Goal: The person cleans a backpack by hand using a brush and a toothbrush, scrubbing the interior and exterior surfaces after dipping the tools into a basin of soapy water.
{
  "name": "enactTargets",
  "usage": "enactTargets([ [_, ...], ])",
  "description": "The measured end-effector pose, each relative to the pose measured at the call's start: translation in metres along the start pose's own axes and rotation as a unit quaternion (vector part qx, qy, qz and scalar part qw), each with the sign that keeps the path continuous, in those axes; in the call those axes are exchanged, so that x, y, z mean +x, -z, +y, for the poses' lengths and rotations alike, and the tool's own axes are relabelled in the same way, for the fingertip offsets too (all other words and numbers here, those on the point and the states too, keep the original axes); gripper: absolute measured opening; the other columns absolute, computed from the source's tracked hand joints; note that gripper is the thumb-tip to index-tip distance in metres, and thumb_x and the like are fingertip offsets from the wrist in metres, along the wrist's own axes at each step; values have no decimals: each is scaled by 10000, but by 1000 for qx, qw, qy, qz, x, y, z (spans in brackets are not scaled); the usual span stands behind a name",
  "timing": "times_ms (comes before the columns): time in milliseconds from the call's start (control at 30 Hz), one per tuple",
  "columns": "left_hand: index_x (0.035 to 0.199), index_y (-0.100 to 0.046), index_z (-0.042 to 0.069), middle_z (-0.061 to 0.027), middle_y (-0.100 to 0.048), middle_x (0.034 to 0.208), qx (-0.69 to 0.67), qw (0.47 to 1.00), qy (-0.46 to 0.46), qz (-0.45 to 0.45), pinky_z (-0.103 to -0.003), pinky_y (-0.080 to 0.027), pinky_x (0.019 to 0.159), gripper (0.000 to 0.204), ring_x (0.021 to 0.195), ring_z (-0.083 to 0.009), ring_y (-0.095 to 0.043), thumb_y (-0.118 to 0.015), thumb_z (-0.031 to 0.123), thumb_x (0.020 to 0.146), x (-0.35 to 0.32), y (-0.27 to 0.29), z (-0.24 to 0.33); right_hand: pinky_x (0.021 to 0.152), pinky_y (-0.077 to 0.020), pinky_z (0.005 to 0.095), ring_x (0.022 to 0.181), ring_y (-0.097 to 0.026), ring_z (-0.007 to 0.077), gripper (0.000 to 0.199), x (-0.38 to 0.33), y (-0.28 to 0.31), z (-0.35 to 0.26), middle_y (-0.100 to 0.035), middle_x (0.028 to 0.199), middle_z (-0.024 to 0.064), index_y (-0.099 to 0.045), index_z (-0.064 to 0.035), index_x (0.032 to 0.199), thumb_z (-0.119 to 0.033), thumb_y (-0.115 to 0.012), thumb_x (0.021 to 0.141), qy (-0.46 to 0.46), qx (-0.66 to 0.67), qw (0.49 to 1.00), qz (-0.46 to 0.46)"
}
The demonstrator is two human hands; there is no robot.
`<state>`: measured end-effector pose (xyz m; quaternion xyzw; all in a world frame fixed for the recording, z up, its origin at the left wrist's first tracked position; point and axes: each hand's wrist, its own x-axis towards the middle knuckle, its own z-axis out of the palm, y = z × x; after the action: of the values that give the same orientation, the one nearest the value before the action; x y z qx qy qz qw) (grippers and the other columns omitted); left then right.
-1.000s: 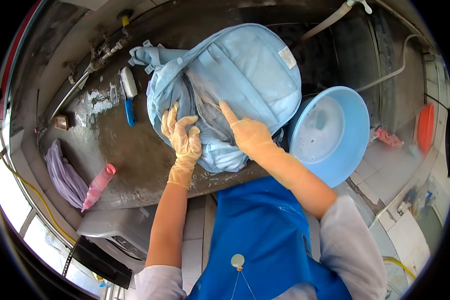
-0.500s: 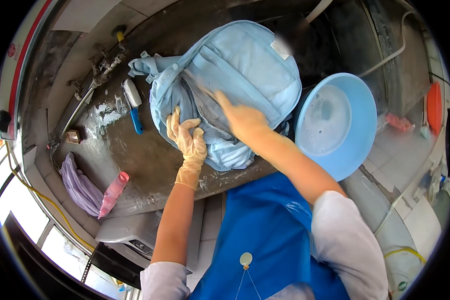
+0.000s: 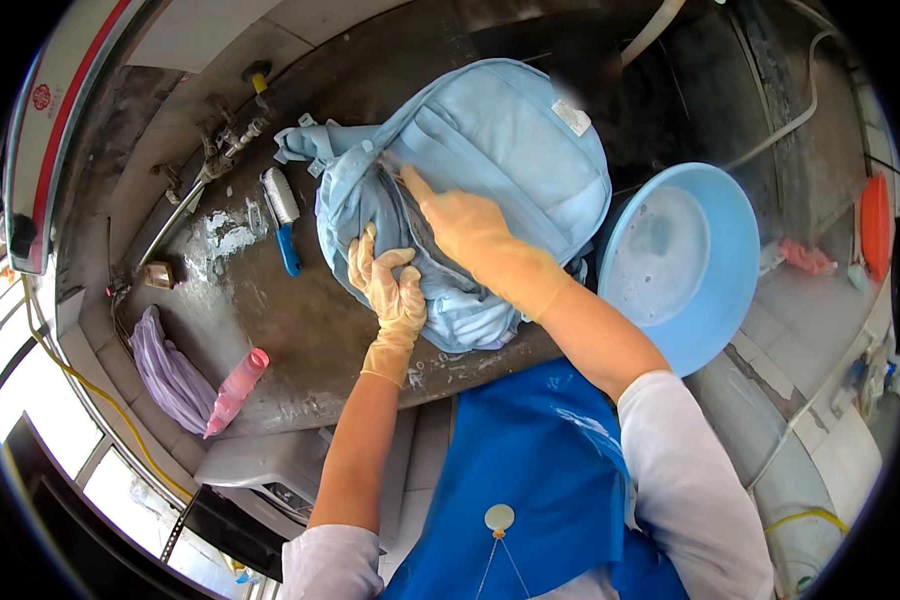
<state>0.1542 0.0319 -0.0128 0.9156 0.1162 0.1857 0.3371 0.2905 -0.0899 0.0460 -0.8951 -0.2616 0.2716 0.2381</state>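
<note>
Pressing light blue backpack [image 3: 490, 170]: right hand [image 3: 470, 235] flat, fingers spread; left hand [image 3: 390, 290] gripping backpack's lower fabric.

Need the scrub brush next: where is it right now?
The blue-handled brush lies on the wet counter, left of the light blue backpack and just right of the taps.

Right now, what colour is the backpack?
Light blue; the backpack shows best in the head view.
</note>
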Motion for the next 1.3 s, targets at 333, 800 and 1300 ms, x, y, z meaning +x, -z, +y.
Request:
enactTargets([
  [333, 983, -646, 130, -188, -454, 1421, -14, 1000, 2, -3, -492, -175, 1108, 263, 1308, -400, -336, -538, 352, 891, 5, -1, 2, 658, -545, 449, 751, -684, 364, 661, -9, 5, 15, -693, 876, 182, -308, -158, 1482, -46, -498, 859, -4, -53, 998, -15],
  [800, 963, -644, 138, -155, -486, 1403, -5, 1000, 8, 7, -463, -195, 1101, 279, 1297, -384, -367, -509, 370, 888, -4, 6, -1, 638, -535, 452, 765, -674, 353, 680, -66, 27, 47, -666, 800, 183, -297, -213, 1500, -43, -464, 863, 64, -184, 966, -172],
  [1300, 915, -650, 144, -125, -511, 1386, -26, 999, 15, 14, -440, -198, 1083, 232, 1295, -346, -389, -539, 340, 859, 2, 5, 0, 620, -559, 442, 755, -693, 336, 669, -5, 7, 48, -669, 848, 203, -333, -217, 1478, -39, -483, 850, 83, -159, 982, -61],
])
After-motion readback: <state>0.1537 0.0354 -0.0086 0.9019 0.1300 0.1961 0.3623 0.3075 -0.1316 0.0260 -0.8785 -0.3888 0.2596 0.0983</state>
